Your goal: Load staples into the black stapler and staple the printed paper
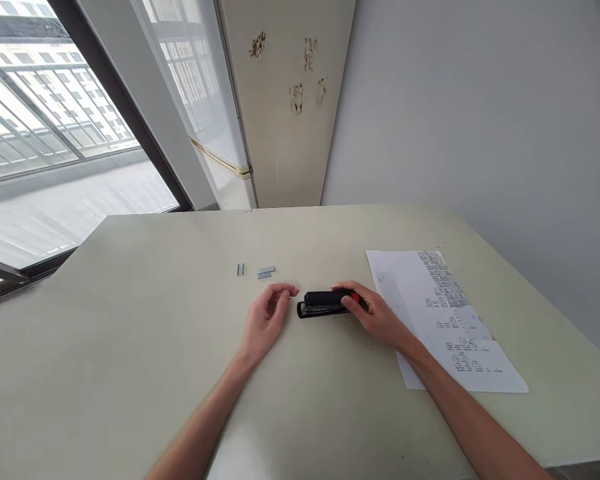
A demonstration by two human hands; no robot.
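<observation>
A black stapler (325, 303) with a red part at its rear lies on its side on the pale table (130, 347). My right hand (377, 315) grips its rear end, fingers wrapped over the red part. Just left of the stapler's front, my left hand (267, 319) hovers with its fingers curled loosely and apart, holding nothing. Beyond the left hand, small strips of grey staples (266, 272) lie on the table, with one short piece (240, 269) a little further left.
A printed sheet of paper (445, 317) lies on the table to the right of my right hand, under my forearm. A large window is at the left; a wall and a stained pillar stand behind the table.
</observation>
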